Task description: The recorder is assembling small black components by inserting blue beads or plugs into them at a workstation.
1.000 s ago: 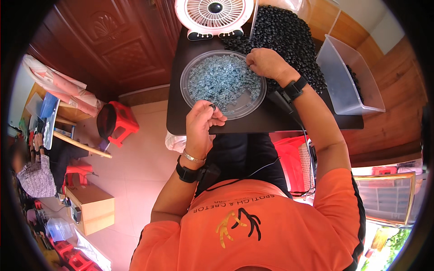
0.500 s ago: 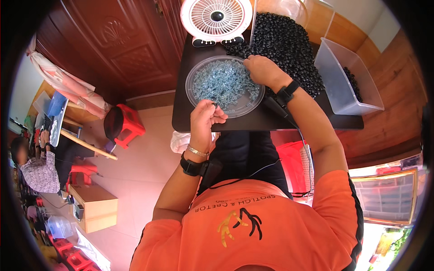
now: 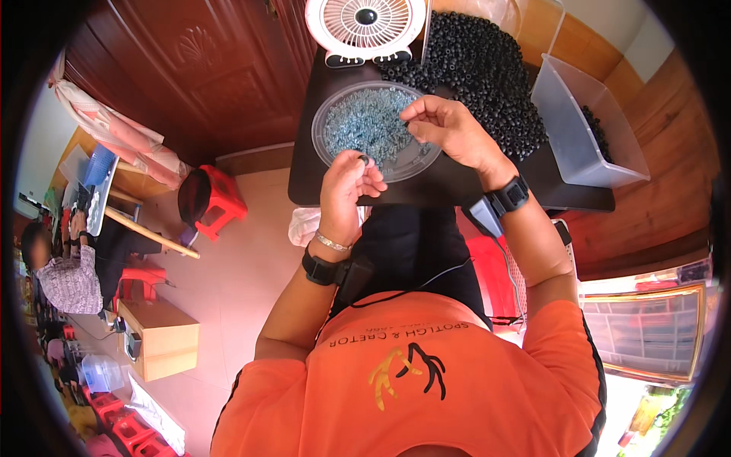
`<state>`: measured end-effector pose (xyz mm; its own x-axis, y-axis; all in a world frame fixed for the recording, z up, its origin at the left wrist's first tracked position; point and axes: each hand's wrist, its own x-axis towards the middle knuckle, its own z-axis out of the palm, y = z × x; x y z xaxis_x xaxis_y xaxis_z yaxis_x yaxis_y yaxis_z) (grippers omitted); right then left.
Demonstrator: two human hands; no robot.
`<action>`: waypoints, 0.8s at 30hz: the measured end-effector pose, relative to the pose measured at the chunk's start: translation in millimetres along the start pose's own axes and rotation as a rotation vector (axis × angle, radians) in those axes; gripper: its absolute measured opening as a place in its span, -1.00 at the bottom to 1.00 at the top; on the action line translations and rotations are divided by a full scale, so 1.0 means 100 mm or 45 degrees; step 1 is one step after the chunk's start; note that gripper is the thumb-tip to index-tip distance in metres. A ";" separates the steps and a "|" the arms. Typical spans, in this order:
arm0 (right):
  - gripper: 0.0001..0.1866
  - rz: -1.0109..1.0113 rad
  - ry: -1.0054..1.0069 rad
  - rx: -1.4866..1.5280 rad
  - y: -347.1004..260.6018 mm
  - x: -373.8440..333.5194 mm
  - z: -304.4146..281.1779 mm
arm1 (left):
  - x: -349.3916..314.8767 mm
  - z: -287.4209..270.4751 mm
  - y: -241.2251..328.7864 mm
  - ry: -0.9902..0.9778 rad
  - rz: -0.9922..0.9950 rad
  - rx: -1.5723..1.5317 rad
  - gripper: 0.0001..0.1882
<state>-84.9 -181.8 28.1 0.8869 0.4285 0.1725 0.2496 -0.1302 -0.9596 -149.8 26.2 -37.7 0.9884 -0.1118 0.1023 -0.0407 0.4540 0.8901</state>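
A clear round tray (image 3: 432,161) on the dark table holds a heap of small, shiny pale-blue pieces (image 3: 364,122). At its near left edge, my left hand (image 3: 346,186) pinches a small black ring-like piece (image 3: 364,160) between thumb and forefinger, the other fingers loosely curled. My right hand (image 3: 457,137) hovers over the tray's right side, thumb and forefinger brought together. A tiny dark speck shows at those fingertips, too small to name. Behind the tray spreads a large pile of black ring-like pieces (image 3: 483,76).
A pink-and-white fan (image 3: 365,38) stands at the table's back left. To the right, a translucent bin (image 3: 567,126) holds more black pieces. A red stool (image 3: 225,206) and a cardboard box (image 3: 164,339) stand on the floor at left, where another person (image 3: 70,282) sits.
My right hand has drawn back from the edge of the black pile, coming toward me and over the tray, its wrist turning. My left hand stays nearly in place, still holding the black piece.
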 end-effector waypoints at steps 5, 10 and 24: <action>-0.83 0.006 -0.144 0.252 -0.08 -0.20 0.14 | -0.12 0.21 0.05 -0.193 0.000 -0.029 -0.74; -0.85 -0.076 -0.268 0.267 -0.16 -0.28 0.21 | -0.20 0.28 0.09 -0.244 -0.004 -0.034 -0.72; -0.89 -0.139 -0.290 0.069 -0.26 -0.38 0.32 | -0.26 0.27 0.07 -0.246 -0.007 -0.069 -0.73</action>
<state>-137.7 -166.3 38.9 0.7439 0.6286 0.2267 0.3121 -0.0268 -0.9497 -180.3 8.2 -21.9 0.9420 -0.2797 0.1856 -0.0224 0.4991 0.8663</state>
